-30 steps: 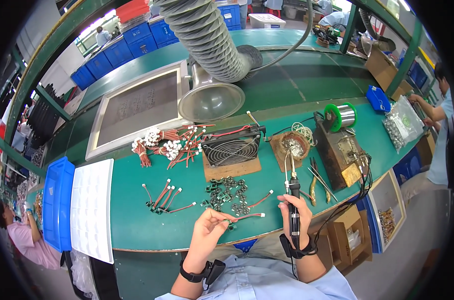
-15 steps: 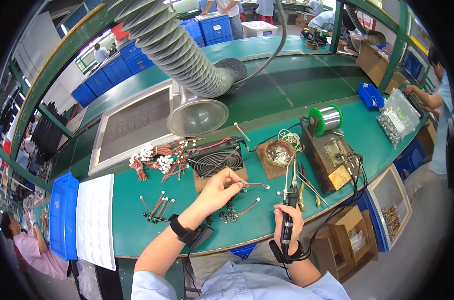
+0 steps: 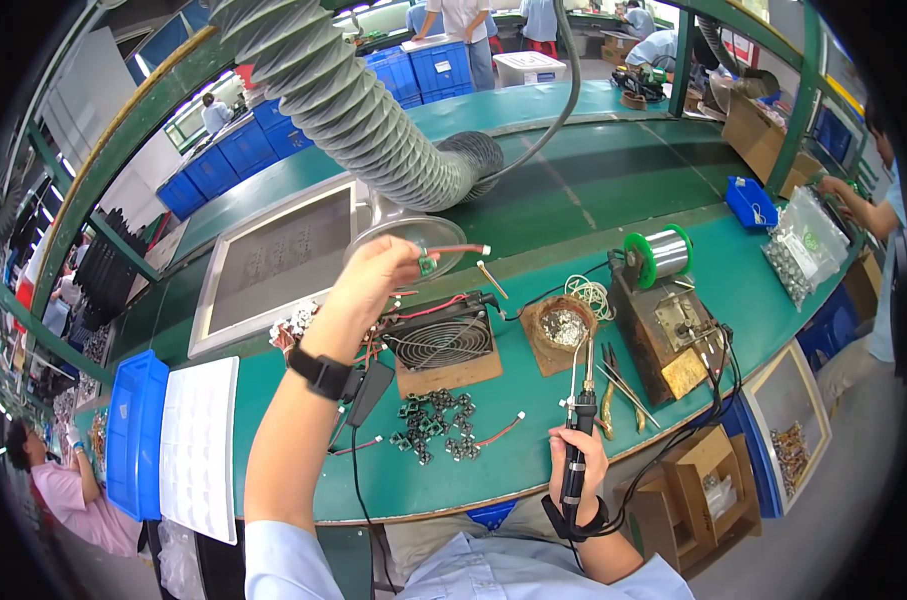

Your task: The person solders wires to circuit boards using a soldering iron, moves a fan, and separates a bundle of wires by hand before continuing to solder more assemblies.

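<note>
My left hand (image 3: 381,270) is raised in front of the clear funnel (image 3: 451,232) of the exhaust hose, pinching a small green circuit board (image 3: 428,266). Red wires ending in a white connector (image 3: 486,250) stick out from that board to the right. Lower right, my right hand (image 3: 590,458) grips a black soldering iron (image 3: 585,402) upright, its tip by the round dish of solder scraps (image 3: 563,328). Below my left forearm's right side lies a pile of small circuit boards (image 3: 435,420), one with a red wire lead (image 3: 500,430).
A black fan (image 3: 438,346) stands behind the boards. The soldering station (image 3: 653,340), solder spool (image 3: 663,256), pliers (image 3: 607,405) and tweezers (image 3: 633,398) sit to the right. White-tipped wire bundles (image 3: 295,322) lie left, near a white tray (image 3: 198,450) and blue bin (image 3: 138,430). Co-workers flank the bench.
My left hand has risen away from the bench toward the funnel, carrying the circuit board with its red wires. The pile of boards now shows more fully. My right hand keeps holding the iron.
</note>
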Available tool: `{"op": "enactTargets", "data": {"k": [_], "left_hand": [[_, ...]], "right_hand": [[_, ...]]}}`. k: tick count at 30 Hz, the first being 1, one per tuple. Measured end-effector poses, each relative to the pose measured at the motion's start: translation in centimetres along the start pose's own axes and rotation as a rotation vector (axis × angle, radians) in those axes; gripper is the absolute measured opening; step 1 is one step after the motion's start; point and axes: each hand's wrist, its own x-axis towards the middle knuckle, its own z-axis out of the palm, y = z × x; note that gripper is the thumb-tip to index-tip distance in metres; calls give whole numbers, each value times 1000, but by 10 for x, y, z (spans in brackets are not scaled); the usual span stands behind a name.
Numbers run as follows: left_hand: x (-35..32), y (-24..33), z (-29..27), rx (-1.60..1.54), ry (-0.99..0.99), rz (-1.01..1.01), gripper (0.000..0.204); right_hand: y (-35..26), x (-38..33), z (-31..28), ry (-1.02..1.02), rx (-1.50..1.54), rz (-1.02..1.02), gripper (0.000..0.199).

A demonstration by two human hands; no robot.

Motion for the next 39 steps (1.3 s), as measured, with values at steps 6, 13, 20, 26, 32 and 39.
{"op": "enactTargets", "data": {"k": [6, 13, 20, 26, 32, 39], "left_hand": [[16, -18, -8, -80, 54, -192, 12], [-19, 11, -27, -75, 76, 13, 9], [-110, 21, -22, -49, 85, 128, 6], [-133, -22, -16, -214, 183, 81, 2], [-148, -18, 2, -183, 88, 153, 4], [-214, -43, 36, -314, 167, -49, 6]], "right_hand": [[1, 2, -2, -44, -59, 10, 26], [-1, 7, 0, -84, -42, 72, 26], [-1, 36, -1, -93, 50, 467, 18], [-13, 54, 5, -151, -114, 351, 23], [-58, 62, -6, -207, 15, 253, 26], [-45, 31, -15, -125, 194, 269, 45]]}}
